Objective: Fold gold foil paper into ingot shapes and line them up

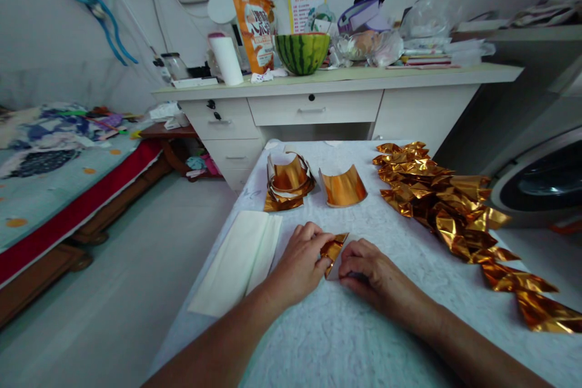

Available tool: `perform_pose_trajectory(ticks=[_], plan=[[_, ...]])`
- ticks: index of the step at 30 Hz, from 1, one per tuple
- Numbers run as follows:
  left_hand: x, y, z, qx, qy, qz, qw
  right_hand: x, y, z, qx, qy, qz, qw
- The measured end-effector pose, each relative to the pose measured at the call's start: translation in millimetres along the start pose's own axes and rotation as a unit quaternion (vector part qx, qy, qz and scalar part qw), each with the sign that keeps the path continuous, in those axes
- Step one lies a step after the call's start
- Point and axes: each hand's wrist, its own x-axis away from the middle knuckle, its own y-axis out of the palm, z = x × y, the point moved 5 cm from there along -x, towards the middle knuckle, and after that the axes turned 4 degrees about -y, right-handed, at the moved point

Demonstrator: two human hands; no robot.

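Between my two hands is a small sheet of gold foil paper [333, 250], partly folded, with its pale backing showing on the right. My left hand [304, 259] is closed on its gold left side, thumb and fingers pinching it. My right hand [369, 270] grips the pale right side with bent fingers. Just beyond, a single curved gold foil sheet [344, 187] lies on the table, beside a curled stack of gold foil sheets [289, 180]. Left of my left hand rest white paper sheets [239, 257]. Folded gold foil pieces [448, 206] form a long heap at the right.
A pale cloth covers the table [364, 339]. Behind it stands a white desk [313, 110] bearing a watermelon half [302, 52], an orange pouch [254, 30] and plastic bags. A washing machine [541, 176] is at the right, a bed [68, 194] at the left.
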Motion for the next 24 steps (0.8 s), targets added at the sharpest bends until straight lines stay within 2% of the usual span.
perform_pose_trajectory(ticks=[7,14,19,24], plan=[[1.1,0.2,2.6,-0.012,-0.002,-0.026,1.000,-2.8,-4.0,-3.2,-0.033,0.041,0.008,0.999],[4.1,-1.0,1.0,0.037,-0.021,0.020,0.999,-6.2,-0.6,1.3,0.011,0.103,0.044,0.994],[4.6,-1.0,4.2,-0.006,-0.006,-0.027,1.000,-7.7,3.1,2.0,0.047,0.125,0.059,0.989],[6.3,-2.3,4.2,0.000,-0.004,-0.037,0.999,-8.4,5.2,1.8,0.063,0.142,0.057,0.986]])
